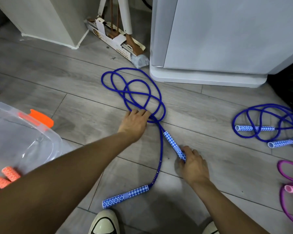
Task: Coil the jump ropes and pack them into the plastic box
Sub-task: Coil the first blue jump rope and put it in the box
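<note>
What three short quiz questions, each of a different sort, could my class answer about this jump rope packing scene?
1. True or false: the right hand grips a blue handle.
2. Which lies in the plastic box? A) orange handles B) a shoe
3. Fill in: the left hand touches the blue ____ on the floor.

Key: 1 true; 2 A; 3 rope.
</note>
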Motion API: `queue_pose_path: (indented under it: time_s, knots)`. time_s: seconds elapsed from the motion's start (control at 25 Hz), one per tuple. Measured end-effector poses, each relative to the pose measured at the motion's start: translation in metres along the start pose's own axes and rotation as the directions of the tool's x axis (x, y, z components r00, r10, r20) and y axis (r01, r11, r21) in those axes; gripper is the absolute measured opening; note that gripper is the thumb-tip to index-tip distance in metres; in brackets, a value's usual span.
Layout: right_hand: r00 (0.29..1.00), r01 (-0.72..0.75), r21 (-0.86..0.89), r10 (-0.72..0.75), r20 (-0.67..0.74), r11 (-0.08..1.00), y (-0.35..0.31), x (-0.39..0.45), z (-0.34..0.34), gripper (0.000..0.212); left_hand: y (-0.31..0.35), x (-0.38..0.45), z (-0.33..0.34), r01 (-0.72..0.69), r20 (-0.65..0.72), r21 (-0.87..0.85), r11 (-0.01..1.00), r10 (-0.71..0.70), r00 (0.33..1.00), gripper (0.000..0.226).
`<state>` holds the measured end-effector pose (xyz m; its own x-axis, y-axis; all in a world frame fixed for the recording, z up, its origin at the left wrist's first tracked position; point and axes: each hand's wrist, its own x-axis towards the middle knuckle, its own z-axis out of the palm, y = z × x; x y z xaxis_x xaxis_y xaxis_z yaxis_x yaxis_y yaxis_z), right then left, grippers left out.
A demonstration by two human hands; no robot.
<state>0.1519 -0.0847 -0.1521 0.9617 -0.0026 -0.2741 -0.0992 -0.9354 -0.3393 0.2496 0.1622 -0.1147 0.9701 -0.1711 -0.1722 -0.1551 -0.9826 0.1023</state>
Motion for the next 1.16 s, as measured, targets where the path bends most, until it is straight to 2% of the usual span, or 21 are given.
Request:
queue_pose_path:
  time_s: [0.16, 0.32, 0.4, 0.52, 0.64, 0.8, 0.88, 0.96, 1.0, 1.04, 1.08, 1.12, 1.16]
  knots:
    - [0.994, 0.066, -0.019, -0.068, -0.087, 0.998, 0.005, 0.010, 0.004, 0.048, -0.009, 0.046, 0.006, -0.057, 0.214, 0.141, 0.988, 0.026, 0.977, 0.043]
    - [0.990, 0.085, -0.047, -0.090, -0.111, 0.995, 0.007, 0.022, -0.002, 0.047, -0.005, 0.050, 0.012, -0.070, 0.246, 0.182, 0.981, 0.023, 0.969, 0.030]
    - [0.988, 0.091, -0.052, -0.097, -0.120, 0.994, 0.007, 0.024, -0.005, 0.047, 0.002, 0.037, 0.013, -0.065, 0.285, 0.091, 0.994, 0.036, 0.958, 0.029]
    - [0.990, 0.066, -0.047, -0.071, -0.119, 0.997, 0.012, 0.022, -0.006, 0.046, 0.017, 0.001, 0.025, 0.041, 0.299, -0.101, 0.994, -0.009, 0.954, 0.031]
    - [0.994, 0.063, -0.049, -0.068, -0.089, 0.997, 0.027, 0.017, -0.007, 0.045, 0.028, -0.030, 0.038, 0.147, 0.259, -0.339, 0.929, -0.058, 0.964, 0.024]
    - [0.995, 0.095, 0.213, -0.097, 0.001, 0.972, 0.031, 0.011, -0.017, 0.043, 0.029, -0.062, 0.025, 0.175, 0.117, -0.562, 0.809, -0.132, 0.984, 0.021]
    - [0.994, 0.098, 0.252, -0.108, 0.027, 0.963, 0.023, 0.013, -0.023, 0.044, 0.023, -0.076, 0.006, 0.131, 0.067, -0.644, 0.754, -0.116, 0.991, 0.017]
    - [0.996, 0.038, 0.278, -0.061, 0.072, 0.960, 0.010, 0.017, -0.023, 0.037, 0.017, -0.088, -0.018, 0.095, 0.060, -0.708, 0.700, -0.075, 0.995, 0.012]
    - [0.994, -0.057, 0.370, 0.018, 0.108, 0.927, -0.002, 0.021, -0.027, 0.030, 0.016, -0.094, -0.030, 0.084, 0.064, -0.713, 0.696, -0.054, 0.996, 0.011]
    - [0.981, -0.171, 0.512, 0.095, 0.171, 0.842, -0.018, 0.025, -0.034, 0.027, 0.016, -0.100, -0.040, 0.074, 0.066, -0.716, 0.694, -0.038, 0.997, 0.011]
    - [0.961, -0.260, 0.628, 0.135, 0.240, 0.733, -0.034, 0.029, -0.038, 0.033, 0.018, -0.105, -0.047, 0.073, 0.067, -0.720, 0.691, -0.035, 0.997, 0.012]
    - [0.948, -0.307, 0.706, 0.138, 0.288, 0.638, -0.047, 0.031, -0.042, 0.037, 0.019, -0.109, -0.053, 0.083, 0.066, -0.741, 0.666, -0.050, 0.997, 0.013]
    - [0.950, -0.297, 0.723, 0.118, 0.288, 0.624, -0.057, 0.032, -0.045, 0.034, 0.022, -0.113, -0.059, 0.109, 0.072, -0.783, 0.612, -0.085, 0.994, 0.013]
